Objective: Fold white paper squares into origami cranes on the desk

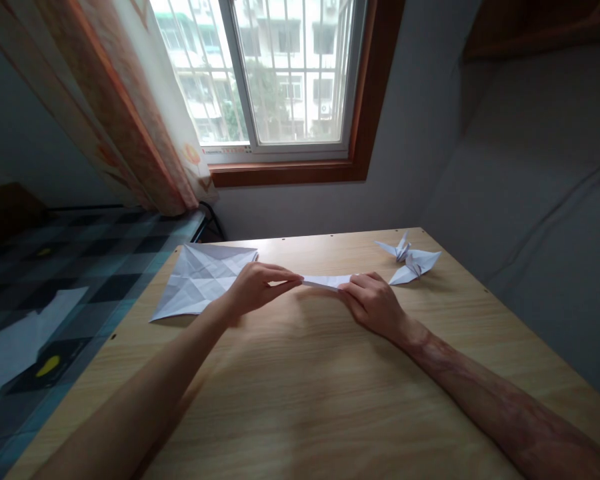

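A narrow folded strip of white paper point(325, 282) is stretched between my two hands, just over the tabletop. My left hand point(260, 285) pinches its left end between thumb and fingertips. Around the right end, the fingers of my right hand point(373, 300) are closed, hiding that part of the paper. Behind my left hand lies a creased white sheet point(195, 277), its surface crossed by fold lines. Two folded paper cranes, a rear one point(401, 249) and a front one point(414, 265), rest beyond my right hand.
The wooden table point(290, 400) runs up toward the wall beneath a barred window point(295, 80). To the left, a bed with a checked cover point(105, 247) carries loose white paper point(20, 340). A patterned curtain point(130, 113) hangs beside the window.
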{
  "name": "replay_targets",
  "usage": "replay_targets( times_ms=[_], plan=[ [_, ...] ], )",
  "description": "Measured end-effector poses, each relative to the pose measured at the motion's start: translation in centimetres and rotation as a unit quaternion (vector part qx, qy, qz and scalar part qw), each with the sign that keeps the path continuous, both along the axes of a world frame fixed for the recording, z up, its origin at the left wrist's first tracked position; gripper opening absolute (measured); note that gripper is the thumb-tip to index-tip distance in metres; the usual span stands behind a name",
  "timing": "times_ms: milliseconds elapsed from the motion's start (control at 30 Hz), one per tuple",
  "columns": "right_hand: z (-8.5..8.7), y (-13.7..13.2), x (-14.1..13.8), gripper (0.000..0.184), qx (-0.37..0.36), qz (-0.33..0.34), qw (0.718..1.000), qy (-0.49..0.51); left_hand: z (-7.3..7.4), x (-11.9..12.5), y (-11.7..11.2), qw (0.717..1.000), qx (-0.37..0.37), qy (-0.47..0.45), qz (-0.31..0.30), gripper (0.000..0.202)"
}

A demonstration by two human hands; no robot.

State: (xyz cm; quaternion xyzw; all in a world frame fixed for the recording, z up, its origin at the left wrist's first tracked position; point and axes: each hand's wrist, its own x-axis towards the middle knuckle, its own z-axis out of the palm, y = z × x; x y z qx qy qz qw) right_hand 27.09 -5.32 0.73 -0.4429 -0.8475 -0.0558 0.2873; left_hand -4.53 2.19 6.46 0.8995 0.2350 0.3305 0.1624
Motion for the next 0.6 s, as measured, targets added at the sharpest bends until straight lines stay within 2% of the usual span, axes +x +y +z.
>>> replay_targets(
  times_ms=[100,200,300,367,433,500,600],
  plan=[
    [-0.1,0.1,0.1,0.039,0.003,-0.003,1.000,0.020,-0.1,-0.1,0.3,1.000,-0.002,-0.022,0.010,0.020],
    [-0.2,0.2,0.1,0.036,-0.002,-0.007,0.998,0.068,0.0,0.2,0.2,0.996,-0.011,-0.064,0.060,0.020],
    [-0.1,0.1,-0.1,0.031,-0.018,-0.026,0.989,0.145,-0.3,0.8,0.1,0.986,-0.052,-0.110,0.112,0.026],
    [0.0,0.1,-0.2,0.030,-0.032,-0.047,0.978,0.203,-1.0,1.2,0.2,0.981,-0.095,-0.118,0.119,0.036],
    [0.2,0.1,-0.3,0.029,-0.049,-0.057,0.960,0.269,-2.0,1.6,0.2,0.976,-0.140,-0.116,0.118,0.051],
    [0.4,0.3,-0.4,0.030,-0.097,-0.047,0.931,0.348,-3.1,2.1,-0.1,0.963,-0.219,-0.116,0.102,0.057],
    [0.6,0.9,-0.6,0.037,-0.221,0.006,0.862,0.455,-4.3,3.0,-1.1,0.938,-0.323,-0.119,0.036,0.059]
  ],
)
